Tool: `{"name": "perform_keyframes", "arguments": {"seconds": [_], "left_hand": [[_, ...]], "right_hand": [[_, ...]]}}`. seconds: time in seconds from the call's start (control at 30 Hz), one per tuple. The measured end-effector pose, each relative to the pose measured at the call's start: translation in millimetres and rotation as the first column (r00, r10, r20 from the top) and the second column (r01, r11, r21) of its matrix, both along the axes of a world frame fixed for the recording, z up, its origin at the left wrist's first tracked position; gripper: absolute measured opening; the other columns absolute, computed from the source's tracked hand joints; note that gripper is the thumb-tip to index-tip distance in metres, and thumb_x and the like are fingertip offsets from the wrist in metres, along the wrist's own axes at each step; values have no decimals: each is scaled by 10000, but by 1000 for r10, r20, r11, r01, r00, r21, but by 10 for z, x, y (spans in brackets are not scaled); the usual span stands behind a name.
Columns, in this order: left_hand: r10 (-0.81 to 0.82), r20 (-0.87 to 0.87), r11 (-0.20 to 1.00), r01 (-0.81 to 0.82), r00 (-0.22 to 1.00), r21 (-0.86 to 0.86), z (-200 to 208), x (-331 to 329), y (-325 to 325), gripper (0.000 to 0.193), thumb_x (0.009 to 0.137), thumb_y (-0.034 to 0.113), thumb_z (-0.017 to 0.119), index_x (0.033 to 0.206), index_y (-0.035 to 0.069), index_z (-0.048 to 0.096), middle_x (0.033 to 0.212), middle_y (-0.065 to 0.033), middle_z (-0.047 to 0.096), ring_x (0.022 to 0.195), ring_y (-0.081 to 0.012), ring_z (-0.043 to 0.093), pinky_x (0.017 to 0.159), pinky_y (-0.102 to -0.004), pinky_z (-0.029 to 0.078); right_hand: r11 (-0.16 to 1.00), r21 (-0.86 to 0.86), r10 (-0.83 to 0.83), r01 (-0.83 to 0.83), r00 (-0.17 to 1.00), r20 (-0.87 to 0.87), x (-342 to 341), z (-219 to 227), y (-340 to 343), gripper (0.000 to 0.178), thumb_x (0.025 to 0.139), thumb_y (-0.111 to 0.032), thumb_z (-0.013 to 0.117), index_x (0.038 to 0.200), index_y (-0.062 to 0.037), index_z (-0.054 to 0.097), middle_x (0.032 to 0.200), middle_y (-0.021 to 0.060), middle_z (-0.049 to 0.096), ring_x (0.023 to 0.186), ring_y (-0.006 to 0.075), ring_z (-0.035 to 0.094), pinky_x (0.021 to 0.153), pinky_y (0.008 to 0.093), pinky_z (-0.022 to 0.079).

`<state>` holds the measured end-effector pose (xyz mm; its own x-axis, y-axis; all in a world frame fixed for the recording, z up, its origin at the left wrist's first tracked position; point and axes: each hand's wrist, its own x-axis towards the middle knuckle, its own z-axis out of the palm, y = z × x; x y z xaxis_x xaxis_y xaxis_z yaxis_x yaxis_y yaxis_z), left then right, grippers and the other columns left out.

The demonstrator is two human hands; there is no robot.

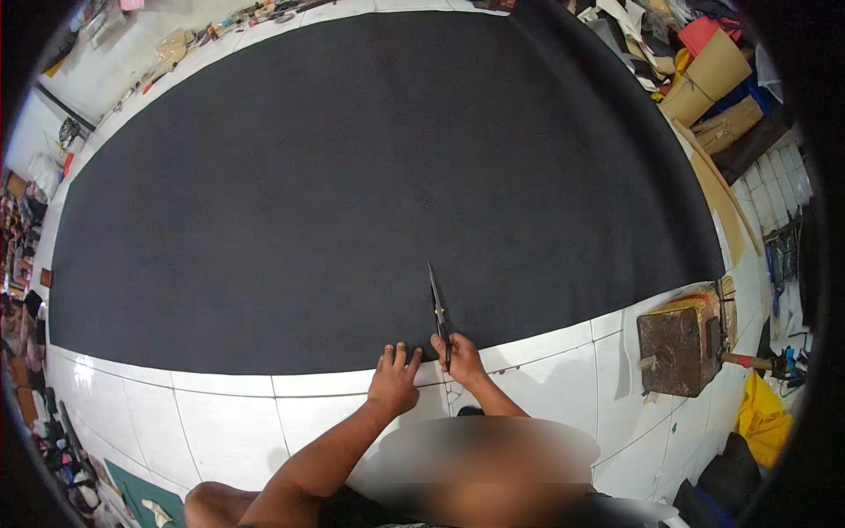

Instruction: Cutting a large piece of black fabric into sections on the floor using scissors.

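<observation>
One right hand: grips black-handled metal scissors
Left hand: loosely spread on wide black sheet
Sheet: beyond both hands

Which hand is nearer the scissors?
Right: the right hand holds the scissors by the handles. The left hand rests just left of them, on the near edge of the black sheet.

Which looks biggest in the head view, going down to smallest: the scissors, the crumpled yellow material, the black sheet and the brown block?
By area in the head view, largest to smallest:
1. Black sheet
2. Brown block
3. Crumpled yellow material
4. Scissors, long but very thin
</observation>
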<state>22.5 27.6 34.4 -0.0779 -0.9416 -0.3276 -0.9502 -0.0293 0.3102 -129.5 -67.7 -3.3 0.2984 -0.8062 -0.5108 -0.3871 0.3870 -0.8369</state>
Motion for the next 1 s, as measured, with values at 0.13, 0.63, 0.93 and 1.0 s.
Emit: {"name": "perform_keyframes", "arguments": {"seconds": [0.13, 0.63, 0.93, 1.0], "left_hand": [[-9, 55, 1000, 9, 998, -1, -17, -33, 46, 762, 756, 254, 667, 1437, 98, 362, 1428, -275, 341, 1313, -472, 345, 1097, -495, 318], [-41, -3, 999, 41, 999, -35, 31, -104, -188, 725, 751, 234, 660, 1395, 45, 386, 1370, -257, 400, 1298, -442, 370, 1071, -516, 339], [-98, 95, 984, 83, 991, 157, 116, -306, -250, 803, 804, 336, 639, 1489, 160, 258, 1399, -307, 323, 1304, -506, 313, 1068, -595, 288], [-116, 93, 980, 99, 989, 171, 110, -315, -249, 781, 818, 305, 619, 1494, 160, 255, 1389, -324, 322, 1307, -523, 299, 1062, -609, 288]], "right_hand": [[995, 98, 22, -20, 1000, -19, 61, 239, -59, 480, 878, -533, 629, 730, -95, 499, 575, -5, 502, 486, 90, 497, 452, 247, 394], [993, 117, -35, 24, 995, 94, 245, 398, -373, 461, 881, -512, 635, 752, -80, 538, 602, -3, 517, 497, 89, 495, 458, 251, 391], [988, 155, -11, 1, 998, 65, 344, 262, -599, 462, 885, -522, 624, 789, -81, 525, 637, -9, 506, 533, 85, 484, 495, 244, 408], [991, 132, -18, 14, 999, 32, 403, 168, -677, 445, 892, -504, 626, 770, -90, 517, 628, -8, 504, 537, 84, 490, 493, 243, 408]]}}
